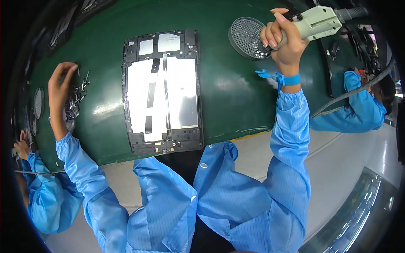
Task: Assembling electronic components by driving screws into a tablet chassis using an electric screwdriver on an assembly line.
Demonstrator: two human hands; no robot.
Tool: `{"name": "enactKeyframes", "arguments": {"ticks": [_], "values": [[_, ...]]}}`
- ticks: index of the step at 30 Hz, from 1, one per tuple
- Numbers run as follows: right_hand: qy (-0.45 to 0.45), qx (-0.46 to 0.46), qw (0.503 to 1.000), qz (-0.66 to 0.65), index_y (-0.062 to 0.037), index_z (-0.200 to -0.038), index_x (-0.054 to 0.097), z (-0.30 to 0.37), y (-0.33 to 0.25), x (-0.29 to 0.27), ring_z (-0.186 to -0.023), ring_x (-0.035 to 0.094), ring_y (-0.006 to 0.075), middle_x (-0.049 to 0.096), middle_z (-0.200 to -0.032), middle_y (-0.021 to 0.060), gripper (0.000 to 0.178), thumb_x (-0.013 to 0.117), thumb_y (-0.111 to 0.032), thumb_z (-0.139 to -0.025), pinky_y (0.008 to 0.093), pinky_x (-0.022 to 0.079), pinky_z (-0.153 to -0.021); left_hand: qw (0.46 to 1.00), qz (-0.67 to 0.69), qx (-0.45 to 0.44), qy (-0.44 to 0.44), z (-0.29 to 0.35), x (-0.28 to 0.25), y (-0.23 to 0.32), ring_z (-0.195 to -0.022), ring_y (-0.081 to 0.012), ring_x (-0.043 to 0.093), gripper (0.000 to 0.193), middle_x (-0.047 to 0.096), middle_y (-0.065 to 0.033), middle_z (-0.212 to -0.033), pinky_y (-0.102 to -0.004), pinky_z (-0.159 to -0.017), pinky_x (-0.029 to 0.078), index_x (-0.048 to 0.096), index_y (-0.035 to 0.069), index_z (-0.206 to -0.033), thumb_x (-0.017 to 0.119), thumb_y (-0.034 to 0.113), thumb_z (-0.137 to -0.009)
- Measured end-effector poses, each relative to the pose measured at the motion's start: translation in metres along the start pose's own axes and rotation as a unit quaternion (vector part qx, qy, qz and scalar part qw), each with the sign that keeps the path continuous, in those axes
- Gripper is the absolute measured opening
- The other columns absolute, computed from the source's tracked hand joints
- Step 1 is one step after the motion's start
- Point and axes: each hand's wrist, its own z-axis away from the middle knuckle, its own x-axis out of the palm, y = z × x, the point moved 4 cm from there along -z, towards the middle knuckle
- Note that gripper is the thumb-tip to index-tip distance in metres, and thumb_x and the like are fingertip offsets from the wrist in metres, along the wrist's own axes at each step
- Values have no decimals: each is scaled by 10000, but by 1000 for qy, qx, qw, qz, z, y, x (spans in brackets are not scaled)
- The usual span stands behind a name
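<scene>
My right hand is wrapped around a pale green electric screwdriver, with a blue strap round the wrist. The driver's front end points down at the right part of a round grey screw tray, perforated with many holes and holding small silver screws. On the left, my left hand has its thumb and forefinger brought together; whatever may be between them is too small to see. Beside it lies a heap of small metal strips. Between my hands, an opened tablet with a black frame and silver inner panels lies flat.
The green tabletop carries two round trays at the far left. A grey cable curves past the right side. Co-workers' blue sleeves show at both sides. Dark parts lie at the back left.
</scene>
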Motion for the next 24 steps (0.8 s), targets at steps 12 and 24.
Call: {"name": "enactKeyframes", "arguments": {"ticks": [12,24], "values": [[-39,-8,999,1,47,-1072,580,2,7,4,-425,387,124,356,-547,9,221,505,-103,-929,316,377,-439,969,156,-34,190,2,-4,-19,-992,-138,650,291,693,-90,-1042,-267,-936,481,615,-10,-1216,606,174,-991],[22,49,998,-38,19,-1028,562,9,9,6,-367,374,107,390,-512,-4,131,548,-87,-952,279,384,-383,955,213,-60,197,7,-1,-11,-1105,-225,652,340,674,-160,-1186,-316,-1007,483,607,-58,-1248,577,177,-1004]]}}
